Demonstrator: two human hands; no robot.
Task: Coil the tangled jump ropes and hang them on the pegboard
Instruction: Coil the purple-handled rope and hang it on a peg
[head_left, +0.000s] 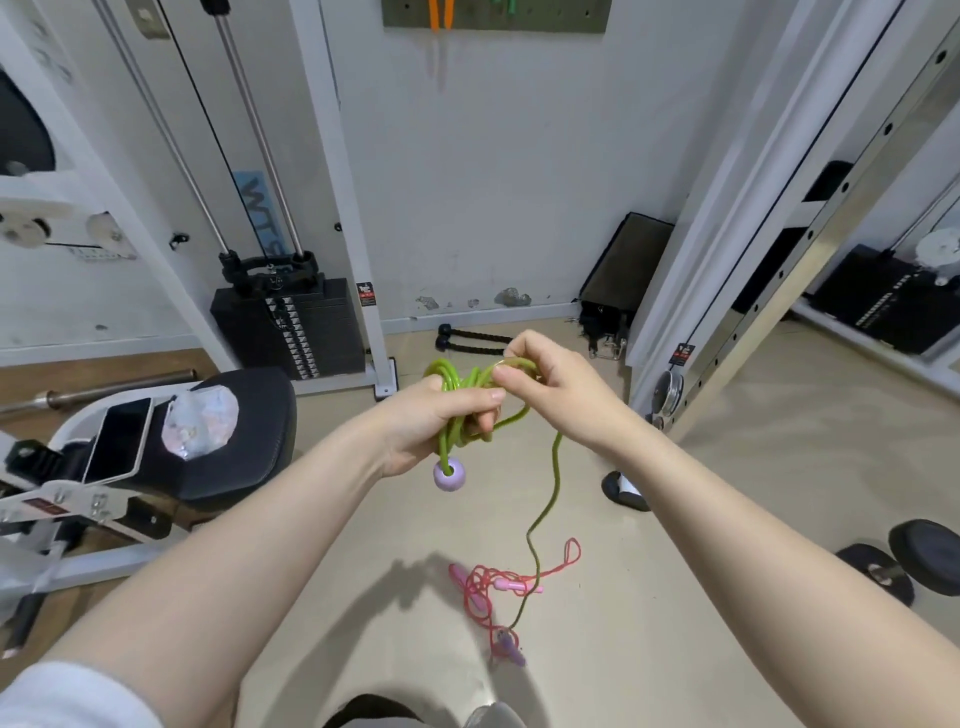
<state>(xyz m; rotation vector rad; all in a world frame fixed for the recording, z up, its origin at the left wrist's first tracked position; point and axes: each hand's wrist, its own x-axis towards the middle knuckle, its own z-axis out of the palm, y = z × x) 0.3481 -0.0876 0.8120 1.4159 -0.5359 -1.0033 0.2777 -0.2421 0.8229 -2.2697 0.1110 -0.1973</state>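
While my left hand grips the bundled loops of the green jump rope with its fingers curled round them, my right hand pinches a loop at the top of the coil. One lilac handle hangs just below my left hand, and the loose end trails down to a purple handle on the floor. Beside it, near me, lies the tangled pink jump rope. On the far wall, the pegboard holds an orange rope
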